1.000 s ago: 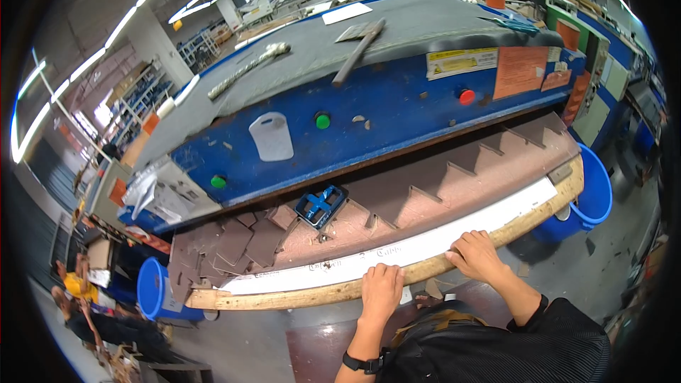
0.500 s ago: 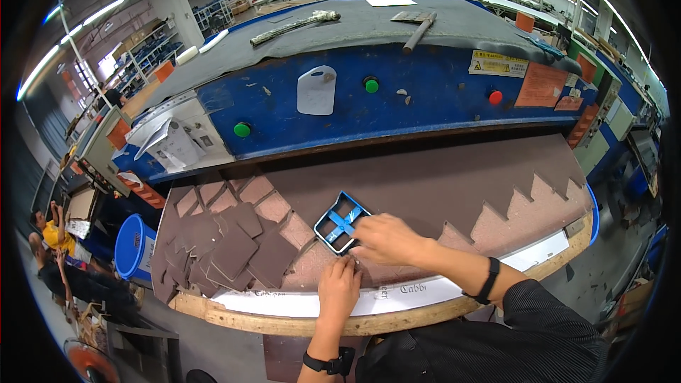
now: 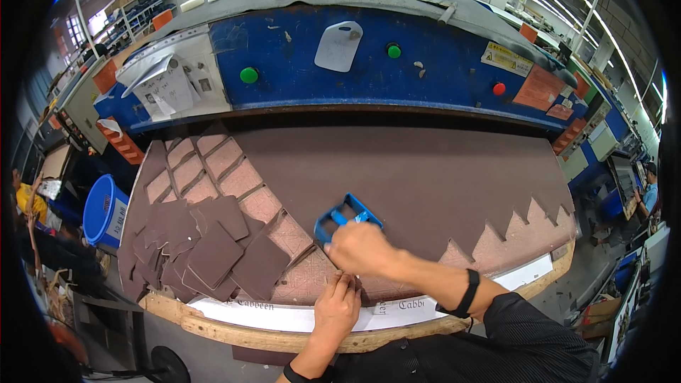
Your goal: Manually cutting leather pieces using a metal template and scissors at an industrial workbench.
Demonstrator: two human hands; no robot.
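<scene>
My right hand grips the near side of a blue four-sided cutting die, an open frame with a crossbar. The hand covers its near corner, and motion blurs it slightly. Beneath lies a large brown sheet, beside the pinkish strip where pieces have been cut out. Close below the die, my left hand is at the sheet's near edge with its fingers drawn together; what lies between the fingertips is hidden. Left of both hands, several cut brown pieces lie in a loose, overlapping pile.
The blue machine beam spans the far side, bearing green buttons and a red button. A wooden edge and white paper border the near side. A blue bin stands left; a hammer lies atop the beam.
My right hand has moved over the die's near corner, and the die now looks turned and tilted. My left hand stays by the sheet's near edge. The whole view has shifted.
</scene>
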